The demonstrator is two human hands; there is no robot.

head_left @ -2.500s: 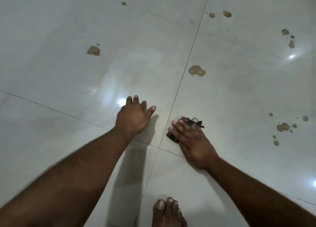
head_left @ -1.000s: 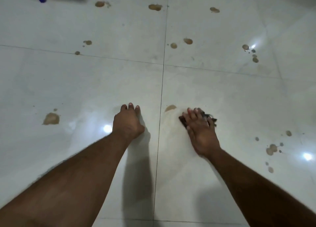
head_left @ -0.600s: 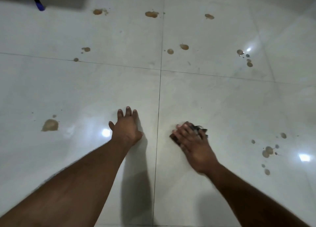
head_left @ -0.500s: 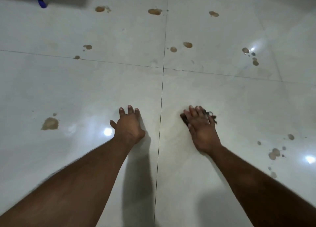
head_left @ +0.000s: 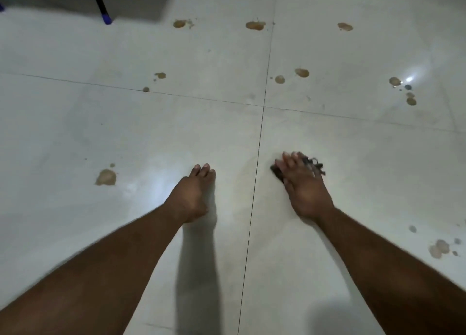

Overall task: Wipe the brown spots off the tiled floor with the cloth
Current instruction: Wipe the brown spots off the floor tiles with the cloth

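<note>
Cloth [head_left: 314, 163] mostly hidden under right hand [head_left: 303, 187].

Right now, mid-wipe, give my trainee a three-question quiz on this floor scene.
1. True or false: the right hand presses the cloth flat on the floor.
2. Which brown spot lies nearest the left hand?
A. the one to its left
B. the one by the chair leg
C. the one far right
3. Fill in: the left hand rests on the ____.

Key: 1 true; 2 A; 3 floor.
</note>
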